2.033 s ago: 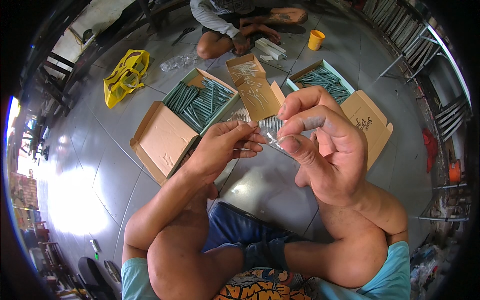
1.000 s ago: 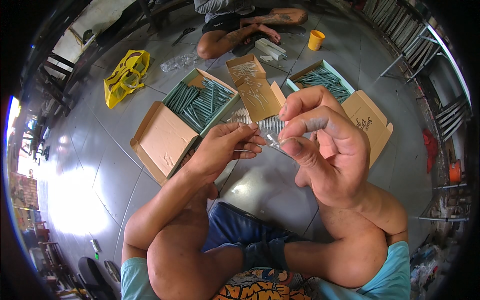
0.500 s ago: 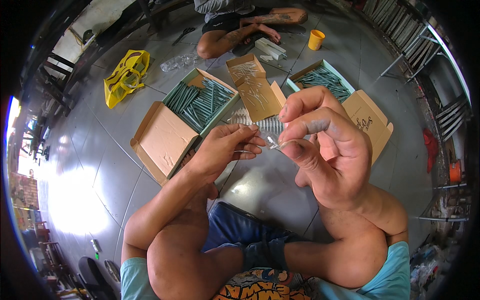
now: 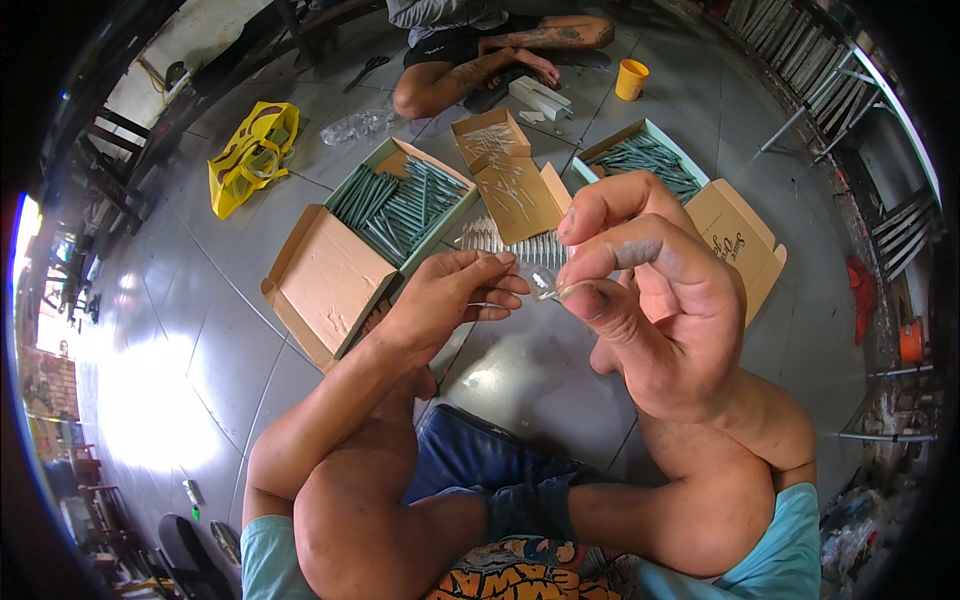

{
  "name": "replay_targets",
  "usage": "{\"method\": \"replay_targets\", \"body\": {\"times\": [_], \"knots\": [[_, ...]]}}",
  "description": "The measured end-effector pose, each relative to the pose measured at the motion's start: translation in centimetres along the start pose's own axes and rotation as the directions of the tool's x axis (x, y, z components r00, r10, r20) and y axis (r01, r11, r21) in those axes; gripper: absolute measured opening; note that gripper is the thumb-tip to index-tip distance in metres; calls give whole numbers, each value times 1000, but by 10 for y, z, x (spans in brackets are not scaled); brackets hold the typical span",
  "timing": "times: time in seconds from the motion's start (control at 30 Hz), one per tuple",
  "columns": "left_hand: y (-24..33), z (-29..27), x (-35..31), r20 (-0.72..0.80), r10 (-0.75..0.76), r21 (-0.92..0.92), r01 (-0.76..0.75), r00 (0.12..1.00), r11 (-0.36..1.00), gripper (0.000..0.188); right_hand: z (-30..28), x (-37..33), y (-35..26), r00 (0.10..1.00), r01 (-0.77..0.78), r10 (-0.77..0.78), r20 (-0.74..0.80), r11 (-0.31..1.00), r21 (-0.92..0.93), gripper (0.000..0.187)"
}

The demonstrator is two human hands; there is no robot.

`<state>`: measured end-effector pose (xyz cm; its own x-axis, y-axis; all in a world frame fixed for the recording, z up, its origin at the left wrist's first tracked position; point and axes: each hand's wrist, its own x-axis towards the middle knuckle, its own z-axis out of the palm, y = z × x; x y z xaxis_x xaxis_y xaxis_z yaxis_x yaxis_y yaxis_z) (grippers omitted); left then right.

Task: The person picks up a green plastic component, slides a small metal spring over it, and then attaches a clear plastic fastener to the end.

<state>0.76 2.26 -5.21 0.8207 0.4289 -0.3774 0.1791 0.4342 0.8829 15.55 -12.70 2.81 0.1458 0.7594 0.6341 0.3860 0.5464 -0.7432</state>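
Note:
A small clear, rounded plastic piece [image 4: 542,283] is pinched between my two hands above the floor. The fingertips of my left hand [image 4: 455,295] close on its left side. On its right, the thumb and index finger of my right hand [image 4: 665,300] grip it, and a grey smudge marks a finger. Just beyond my hands lies a row of thin clear pieces [image 4: 512,243], partly hidden by an open cardboard box [image 4: 545,215] with small whitish slivers in it. Left of that, an open box [image 4: 437,238] holds many green pen-like sticks [image 4: 400,205].
Another open box [image 4: 690,160] of green sticks stands beyond my right hand, its flap spread rightward. A yellow bag [image 4: 250,165] and clear plastic packaging [image 4: 358,126] lie at the far left. A yellow cup [image 4: 631,80] stands near another person's bare legs [image 4: 480,70].
The clear piece has turned slightly between my fingertips and shows a rounder outline. Both hands keep nearly the same place, and the boxes have not moved.

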Motion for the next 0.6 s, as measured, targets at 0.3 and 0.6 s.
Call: {"method": "replay_targets", "body": {"times": [0.3, 0.6], "knots": [[-2, -2, 2, 1, 0, 57, 0, 1000, 998, 30, -1, 0, 1, 1000, 20, -20, 10, 1000, -2, 13], [1, 1, 0, -29, -5, 93, 8, 1000, 996, 30, -1, 0, 1, 999, 31, -31, 6, 999, -6, 13]]}}
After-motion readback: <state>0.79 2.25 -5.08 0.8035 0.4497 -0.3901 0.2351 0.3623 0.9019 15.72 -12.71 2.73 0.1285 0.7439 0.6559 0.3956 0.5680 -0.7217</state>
